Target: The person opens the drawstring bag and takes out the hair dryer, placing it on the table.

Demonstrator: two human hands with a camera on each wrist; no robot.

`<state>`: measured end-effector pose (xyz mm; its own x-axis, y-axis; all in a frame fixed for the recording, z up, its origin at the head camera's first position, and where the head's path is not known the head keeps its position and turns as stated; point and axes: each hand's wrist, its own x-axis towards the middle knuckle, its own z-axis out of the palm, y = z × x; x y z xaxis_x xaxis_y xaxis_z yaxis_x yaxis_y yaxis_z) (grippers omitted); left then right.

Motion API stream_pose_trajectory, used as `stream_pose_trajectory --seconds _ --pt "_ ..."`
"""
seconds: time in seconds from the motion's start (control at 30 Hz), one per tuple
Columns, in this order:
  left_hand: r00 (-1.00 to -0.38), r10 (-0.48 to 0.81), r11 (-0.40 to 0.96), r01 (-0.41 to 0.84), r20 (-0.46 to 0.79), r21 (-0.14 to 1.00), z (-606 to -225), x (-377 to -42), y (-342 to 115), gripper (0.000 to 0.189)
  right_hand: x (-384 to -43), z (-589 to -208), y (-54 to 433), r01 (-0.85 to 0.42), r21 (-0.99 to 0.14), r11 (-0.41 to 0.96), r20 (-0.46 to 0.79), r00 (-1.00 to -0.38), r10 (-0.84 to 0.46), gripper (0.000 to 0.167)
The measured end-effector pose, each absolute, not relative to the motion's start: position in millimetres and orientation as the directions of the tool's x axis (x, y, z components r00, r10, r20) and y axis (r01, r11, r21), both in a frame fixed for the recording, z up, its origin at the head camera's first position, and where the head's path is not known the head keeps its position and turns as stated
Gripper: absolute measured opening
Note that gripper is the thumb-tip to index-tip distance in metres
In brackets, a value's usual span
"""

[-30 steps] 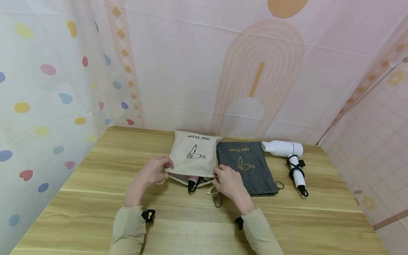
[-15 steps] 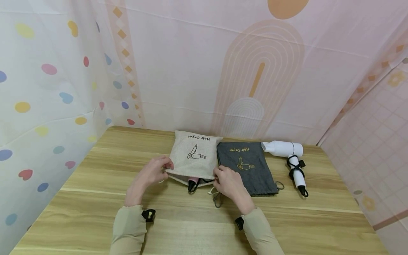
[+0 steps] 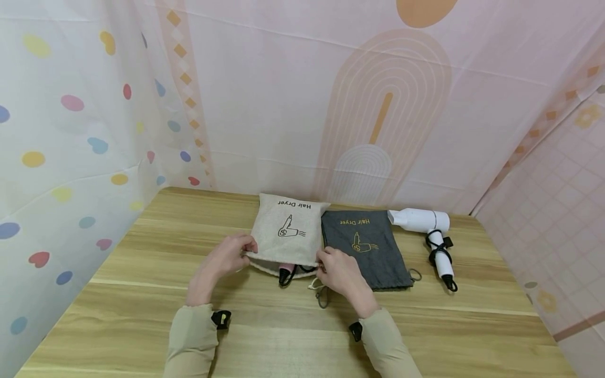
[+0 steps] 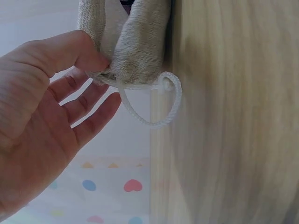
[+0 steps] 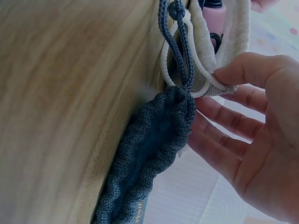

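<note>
A beige drawstring bag (image 3: 289, 231) printed "Hair Dryer" lies on the table with its mouth toward me. Inside the parted mouth shows the pink handle (image 3: 286, 266) of a hair dryer, its black cord end sticking out; the rest is hidden in the cloth. My left hand (image 3: 229, 253) pinches the left corner of the mouth between thumb and index finger, beside a white cord loop (image 4: 154, 122). At the opposite corner my right hand (image 3: 341, 266) pinches the rim, with the white drawstring (image 5: 205, 70) by its thumb.
A dark grey drawstring bag (image 3: 383, 262), also marked "Hair Dryer", lies right of the beige one, partly behind my right hand. Farther right is a white hair dryer (image 3: 418, 220) with its black cord wound around the handle. Patterned curtains (image 3: 264, 94) stand behind the wooden table (image 3: 283, 336).
The lower edge of the beige bag's mouth has shifted slightly and looks rounder. Both hands keep their hold at the corners, almost unmoved.
</note>
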<state>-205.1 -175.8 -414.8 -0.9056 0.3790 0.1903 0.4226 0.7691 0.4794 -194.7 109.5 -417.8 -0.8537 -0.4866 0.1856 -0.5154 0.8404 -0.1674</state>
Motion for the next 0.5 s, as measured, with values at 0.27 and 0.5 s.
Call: stream_pose_trajectory --seconds 0.27,0.5 --pt "-0.916 0.385 0.792 0.39 0.111 0.469 -413 -205 -171 0.026 -193 -418 111 -0.509 -0.19 0.839 0.176 -0.859 -0.481 0.009" --pt "-0.91 0.412 0.788 0.376 0.036 0.487 -409 -201 -164 0.023 -192 -419 110 -0.5 -0.187 0.846 0.21 -0.861 -0.463 0.016"
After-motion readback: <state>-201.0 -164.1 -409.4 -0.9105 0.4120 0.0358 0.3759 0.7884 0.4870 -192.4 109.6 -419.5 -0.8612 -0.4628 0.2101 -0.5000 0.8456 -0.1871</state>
